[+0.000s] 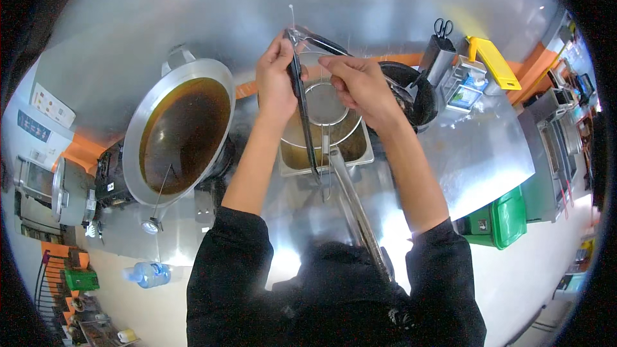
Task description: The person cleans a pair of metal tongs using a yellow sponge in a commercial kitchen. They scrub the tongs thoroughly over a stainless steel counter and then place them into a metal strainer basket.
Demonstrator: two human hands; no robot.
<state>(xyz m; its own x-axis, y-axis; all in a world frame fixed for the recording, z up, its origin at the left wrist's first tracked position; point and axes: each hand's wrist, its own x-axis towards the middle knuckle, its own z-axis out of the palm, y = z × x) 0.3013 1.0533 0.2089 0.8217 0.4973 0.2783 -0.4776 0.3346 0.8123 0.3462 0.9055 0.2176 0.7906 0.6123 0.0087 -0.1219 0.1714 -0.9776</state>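
Note:
My left hand [278,77] grips one black arm of a pair of metal tongs [300,91] near the hinge, which points up. The tongs are spread wide. Their other arm slants right and passes behind my right hand [359,84]. Its fingers are curled, and whether they touch that arm is hidden. Below my hands, a round wire-mesh strainer [327,103] lies over a rectangular stainless-steel pan [364,152] with brownish contents. The strainer's long metal handle [359,212] runs back toward my body.
On the left, a wide metal pot [132,154] holds dark brown liquid, with a dial thermometer [152,225] at its rim. A black pot [426,106] stands right of the pan. Beyond it are scissors [442,28] in a holder and a yellow board [496,65]. A green bin [511,219] stands below the counter.

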